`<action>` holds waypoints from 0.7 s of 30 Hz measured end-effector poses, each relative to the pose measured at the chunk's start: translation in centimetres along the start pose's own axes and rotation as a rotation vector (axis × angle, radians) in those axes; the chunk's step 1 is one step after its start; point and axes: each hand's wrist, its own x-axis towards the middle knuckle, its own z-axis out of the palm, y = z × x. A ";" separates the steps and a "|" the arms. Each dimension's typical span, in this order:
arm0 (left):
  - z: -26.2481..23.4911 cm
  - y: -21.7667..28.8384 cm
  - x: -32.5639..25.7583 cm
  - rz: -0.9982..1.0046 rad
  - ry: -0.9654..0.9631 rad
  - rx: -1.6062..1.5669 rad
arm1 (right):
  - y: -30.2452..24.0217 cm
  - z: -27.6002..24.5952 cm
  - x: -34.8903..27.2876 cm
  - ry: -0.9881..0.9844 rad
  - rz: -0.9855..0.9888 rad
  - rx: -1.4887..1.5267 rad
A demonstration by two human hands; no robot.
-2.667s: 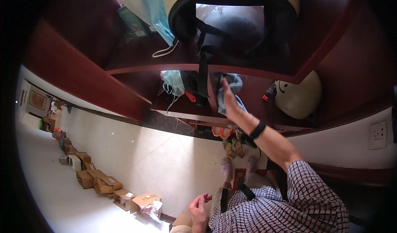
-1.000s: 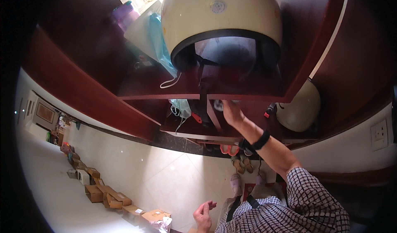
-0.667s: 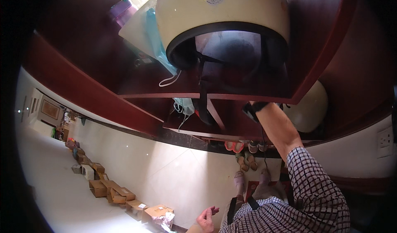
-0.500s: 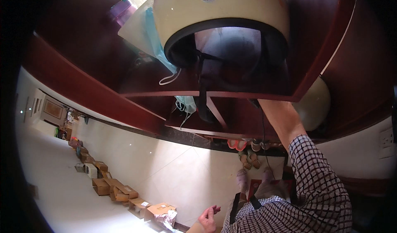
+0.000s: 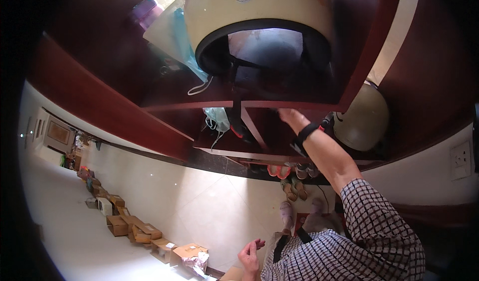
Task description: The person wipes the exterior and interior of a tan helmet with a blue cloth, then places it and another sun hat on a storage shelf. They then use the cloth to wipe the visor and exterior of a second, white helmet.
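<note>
My right hand (image 5: 288, 115) reaches into the dark red shelf unit's lower compartment, just below the upper shelf's front edge (image 5: 189, 106). Its fingers are hidden, so what they touch does not show. A black band (image 5: 304, 137) circles that wrist. To the right of the wrist sits a beige, rounded helmet (image 5: 363, 119). Above, a cream helmet (image 5: 259, 4) with black trim rests on the upper shelf, its dark strap (image 5: 236, 110) hanging over the edge. Low in the view, my left hand (image 5: 249, 255) hangs with loosely bent fingers, open, with nothing visible in it.
Light-blue face masks (image 5: 217, 119) lie left of a shelf divider. A purple container (image 5: 146, 12) stands at the upper left. Several shoes (image 5: 279, 171) line the unit's base. Cardboard boxes (image 5: 189, 251) run along the white wall. A wall socket (image 5: 460, 160) is at the right.
My right hand has drawn partly out from under the upper shelf and shifted left, so the wrist and black band now show. My left hand has risen slightly in view.
</note>
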 end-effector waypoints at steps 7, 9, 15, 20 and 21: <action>1.1 1.6 1.8 0.020 -0.109 -0.002 | 6.8 0.4 -9.6 -0.140 0.092 -0.027; 1.8 2.2 2.4 0.022 -0.158 -0.007 | 10.3 -0.7 -11.3 -0.167 0.214 0.031; 1.8 3.9 3.4 0.141 -0.224 0.029 | 10.4 -1.6 -17.1 -0.414 0.344 0.499; 0.1 2.7 3.1 0.124 -0.140 -0.006 | 4.1 -3.3 -13.4 -0.307 0.094 0.373; -0.1 2.5 2.9 0.097 -0.124 -0.006 | 3.2 -2.9 -12.2 -0.281 -0.057 0.327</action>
